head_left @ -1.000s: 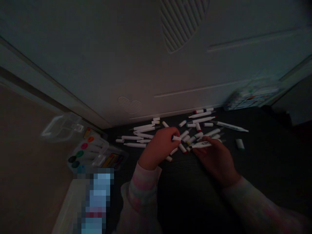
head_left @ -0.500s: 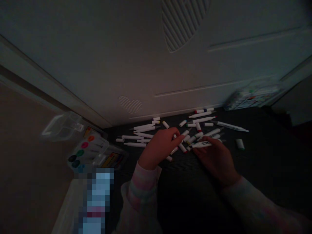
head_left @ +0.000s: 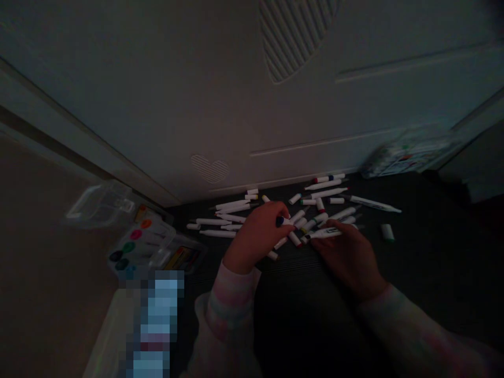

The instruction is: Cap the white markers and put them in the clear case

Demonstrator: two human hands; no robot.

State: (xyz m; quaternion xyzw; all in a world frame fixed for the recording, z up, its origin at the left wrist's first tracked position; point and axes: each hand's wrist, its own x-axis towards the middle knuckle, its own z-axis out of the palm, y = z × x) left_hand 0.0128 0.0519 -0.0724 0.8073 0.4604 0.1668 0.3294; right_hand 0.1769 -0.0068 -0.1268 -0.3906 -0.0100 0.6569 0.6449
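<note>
My left hand (head_left: 255, 236) is closed over the pile, pinching a white marker cap (head_left: 287, 222) with a dark blue end between thumb and fingers. To its right, my right hand (head_left: 352, 260) holds a white marker (head_left: 323, 232) lying sideways, its dark tip pointing left. Loose caps surround both hands, among them a red-edged cap (head_left: 294, 239) just below the left fingertips and a green-edged cap (head_left: 322, 218) above the right hand's marker. Several uncapped white markers (head_left: 218, 232) lie left of my left hand, partly hidden by it.
A clear plastic case (head_left: 181, 257) with its lid raised stands at the left, holding markers with coloured ends. Another clear case (head_left: 409, 155) rests at the back right against the white panel (head_left: 157, 105). A lone green-edged cap (head_left: 387, 232) lies on the dark tabletop (head_left: 299, 315).
The cap with the dark blue end now shows between my left fingers, where it was not visible before. My right hand and its marker have hardly moved.
</note>
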